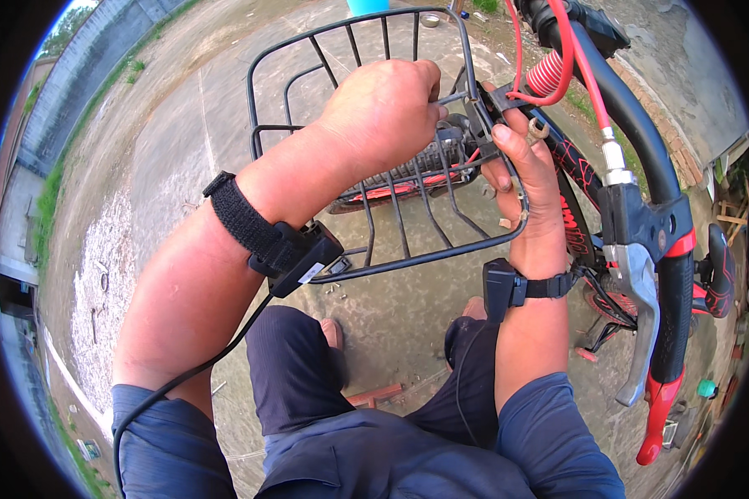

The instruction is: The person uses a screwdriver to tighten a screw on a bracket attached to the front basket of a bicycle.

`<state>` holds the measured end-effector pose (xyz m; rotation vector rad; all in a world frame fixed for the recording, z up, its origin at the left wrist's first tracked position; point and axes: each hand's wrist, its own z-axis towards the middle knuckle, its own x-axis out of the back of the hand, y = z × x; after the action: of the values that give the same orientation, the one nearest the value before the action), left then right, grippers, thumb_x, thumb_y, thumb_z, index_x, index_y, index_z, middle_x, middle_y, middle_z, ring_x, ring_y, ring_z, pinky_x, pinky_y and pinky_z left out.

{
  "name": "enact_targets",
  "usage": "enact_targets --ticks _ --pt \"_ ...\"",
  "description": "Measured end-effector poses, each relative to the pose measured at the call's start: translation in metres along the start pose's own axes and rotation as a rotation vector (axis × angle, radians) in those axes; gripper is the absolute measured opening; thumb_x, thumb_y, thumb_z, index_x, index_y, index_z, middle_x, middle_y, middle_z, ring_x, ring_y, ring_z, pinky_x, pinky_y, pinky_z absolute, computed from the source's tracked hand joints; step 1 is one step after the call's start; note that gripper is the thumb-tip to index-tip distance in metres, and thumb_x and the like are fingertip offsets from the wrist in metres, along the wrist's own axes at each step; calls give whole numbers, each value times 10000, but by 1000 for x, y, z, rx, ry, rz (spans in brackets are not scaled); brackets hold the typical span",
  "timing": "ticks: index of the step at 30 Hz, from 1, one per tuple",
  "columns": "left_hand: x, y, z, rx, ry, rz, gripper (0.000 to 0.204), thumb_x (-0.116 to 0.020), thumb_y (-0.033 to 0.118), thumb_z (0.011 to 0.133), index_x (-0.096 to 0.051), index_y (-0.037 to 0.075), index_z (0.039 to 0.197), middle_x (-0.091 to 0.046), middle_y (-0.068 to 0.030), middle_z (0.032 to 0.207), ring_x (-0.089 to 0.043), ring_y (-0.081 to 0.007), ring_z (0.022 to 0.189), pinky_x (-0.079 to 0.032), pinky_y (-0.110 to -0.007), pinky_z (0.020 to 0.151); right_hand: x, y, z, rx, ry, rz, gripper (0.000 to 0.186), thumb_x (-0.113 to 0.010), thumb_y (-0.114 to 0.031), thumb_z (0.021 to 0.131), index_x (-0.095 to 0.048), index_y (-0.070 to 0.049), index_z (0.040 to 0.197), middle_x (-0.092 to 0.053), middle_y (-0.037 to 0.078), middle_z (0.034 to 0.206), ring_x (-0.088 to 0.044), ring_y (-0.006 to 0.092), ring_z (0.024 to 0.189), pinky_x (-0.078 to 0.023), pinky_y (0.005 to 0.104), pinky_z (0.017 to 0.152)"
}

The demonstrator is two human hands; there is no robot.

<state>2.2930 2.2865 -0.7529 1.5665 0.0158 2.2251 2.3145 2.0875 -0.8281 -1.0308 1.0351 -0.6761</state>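
In the head view, a black wire basket (424, 259) is seen at the front of a bicycle, in the upper middle, tilted with its open side toward the camera. It is formed of thin rounded bars inside a thicker rim, and a dark bracket is set at its right end. Beyond the bars, a dark tyre (416, 163) with red markings is seen. To the right, the black handlebar (638, 108) is fitted with a silver brake lever (641, 324) and red cables.

The left hand (383, 104) is reached over the basket, its fingers curled near the bracket; whether anything is gripped cannot be told, since the fingertips are turned away. By the right hand (524, 175), narrowed at the basket's right edge, a wrench (538, 130) is held; only its open end is plainly shown beside the thumb, and the rest is covered by the hand.

The bracket's fastening is largely hidden between the hands. The basket's lower left corner is partly covered by the black wrist device (308, 258), and parts of the tyre are blocked by the left forearm.
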Motion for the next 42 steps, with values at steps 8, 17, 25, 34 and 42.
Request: enact_targets --ticks 8,17,25,34,42 --pt "3 -3 3 84 -157 -167 284 -569 254 945 -673 -10 952 -665 -156 709 -669 -273 664 -515 -400 655 -7 3 -1 74 15 55 663 -672 -195 875 -404 14 1445 -597 -16 872 -397 13 486 -305 179 462" --pt "-12 -6 -2 146 -186 -331 298 -545 255 977 -650 -22 1009 -648 -89 718 -634 -185 642 -506 -346 618 -8 4 1 89 8 19 758 -728 -267 797 -421 15 1429 -608 38 1161 -411 8 563 -330 161 465" --pt "-18 14 -12 480 -287 -909 287 -491 247 1019 -591 -2 1120 -611 -31 797 -574 -91 621 -466 -240 516 -9 4 5 84 4 -11 777 -728 -266 775 -420 20 1428 -612 44 1194 -409 -2 578 -327 152 466" --pt "-26 23 -14 661 -235 -1311 240 -524 201 981 -553 -5 1101 -631 -95 896 -597 -108 630 -441 -215 436 -10 7 5 103 -51 -8 759 -701 -225 788 -397 23 1437 -556 105 1321 -566 163 1095 -486 262 864" --pt "-1 7 -3 571 -223 -1238 328 -618 293 959 -609 -27 1030 -659 -84 851 -572 -77 572 -408 -189 423 -9 3 1 75 -29 9 753 -731 -260 810 -406 17 1429 -563 91 1328 -574 87 893 -465 194 733"
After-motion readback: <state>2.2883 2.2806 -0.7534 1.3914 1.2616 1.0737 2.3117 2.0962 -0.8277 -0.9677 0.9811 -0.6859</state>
